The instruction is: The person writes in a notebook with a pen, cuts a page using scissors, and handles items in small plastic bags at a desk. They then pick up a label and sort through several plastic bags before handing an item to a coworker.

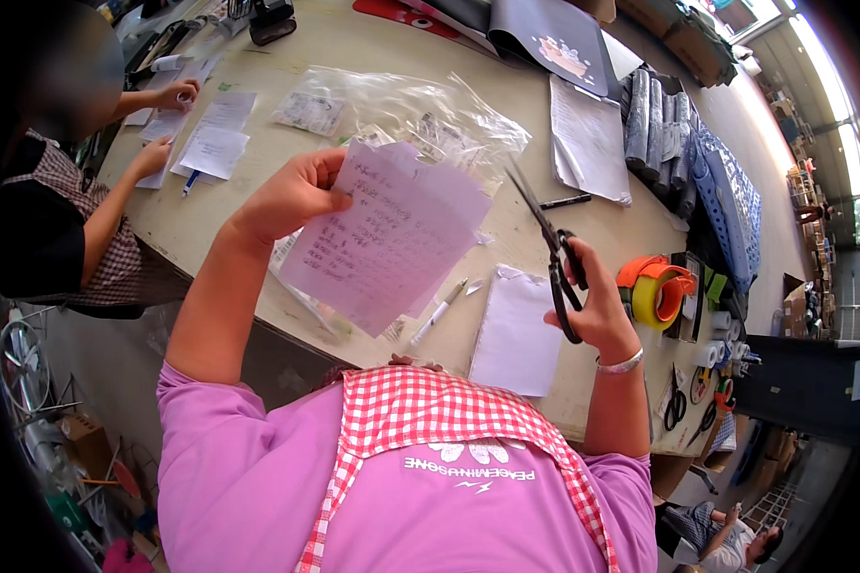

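Observation:
My left hand (301, 196) pinches the upper left edge of a sheet of paper (387, 239) covered in handwriting. The sheet hangs over the table, its top edge uneven and partly cut. To its right, my right hand (597, 301) grips black-handled scissors (556, 244), fingers in the loops. The blades point up and to the left, slightly parted and apart from the paper. Below the scissors lies a stack of white paper (516, 329) on the table. A white pen (440, 312) rests between that stack and the held sheet.
Clear plastic bags (440, 119) lie beyond the sheet. Tape rolls (657, 289), dark wrapped rolls (655, 129) and a paper pad (588, 143) stand at the right. More scissors (676, 401) lie near the right edge. At the left, another person's hands (167, 124) handle papers (215, 138).

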